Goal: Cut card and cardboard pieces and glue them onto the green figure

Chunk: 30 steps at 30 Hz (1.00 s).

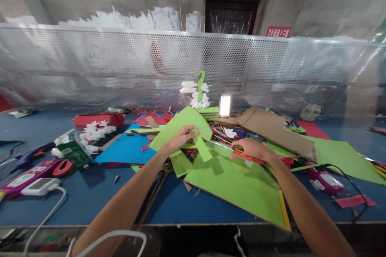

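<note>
My left hand (pixel 184 135) pinches a light green sheet of paper (pixel 187 118), its broad part spreading up and left while a narrow strip hangs down on the right. In my right hand (pixel 252 148) is a pair of scissors (pixel 247 156) with red-orange handles. Its blades point left toward the held sheet, close to the strip; whether they touch the paper I cannot tell. Below both hands lies a larger green sheet (pixel 232 180) with a yellow edge on its right. A blue sheet (pixel 125 146) rests left of my left hand.
Brown cardboard (pixel 265 130) and another green sheet (pixel 343 158) lie to the right. A dark green box (pixel 74 151), white paper flowers (pixel 98 130) and a white device with a cable (pixel 40 186) are on the left. A perforated metal screen (pixel 126 64) stands behind the table.
</note>
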### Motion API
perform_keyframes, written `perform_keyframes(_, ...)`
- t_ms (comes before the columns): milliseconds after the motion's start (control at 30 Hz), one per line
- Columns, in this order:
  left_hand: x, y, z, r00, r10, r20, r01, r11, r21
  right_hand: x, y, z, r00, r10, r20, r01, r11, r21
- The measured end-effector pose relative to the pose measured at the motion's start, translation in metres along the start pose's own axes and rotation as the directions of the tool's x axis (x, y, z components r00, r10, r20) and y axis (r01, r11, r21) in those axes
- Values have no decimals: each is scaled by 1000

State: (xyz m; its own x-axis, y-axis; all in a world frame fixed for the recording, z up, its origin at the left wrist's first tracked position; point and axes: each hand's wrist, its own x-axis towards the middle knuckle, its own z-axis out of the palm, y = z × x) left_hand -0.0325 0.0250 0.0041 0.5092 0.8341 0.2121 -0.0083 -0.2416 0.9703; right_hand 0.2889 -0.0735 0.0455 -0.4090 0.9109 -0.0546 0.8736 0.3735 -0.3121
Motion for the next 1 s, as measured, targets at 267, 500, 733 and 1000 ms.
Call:
perform_keyframes(267, 0, 6, -24, 971, 71, -227, -85, 995, -51, -8, -3, 7, 989, -47, 138, 71, 983, -171)
perform_keyframes(500, 2, 8, -37, 882, 119, -456, -120, 992, 27, 5, -12, -5, 999, -35, -2, 35, 993, -112)
perform_keyframes(733, 2, 12, -34, 884, 199, -423, -197, 979, 48, 77, -64, 30, 946, -261, -190, 157, 886, -435)
perform_keyframes(1000, -9, 24, -24, 958, 203, -203, -206, 979, 7, 128, -83, 35, 905, -401, -144, 258, 785, -563)
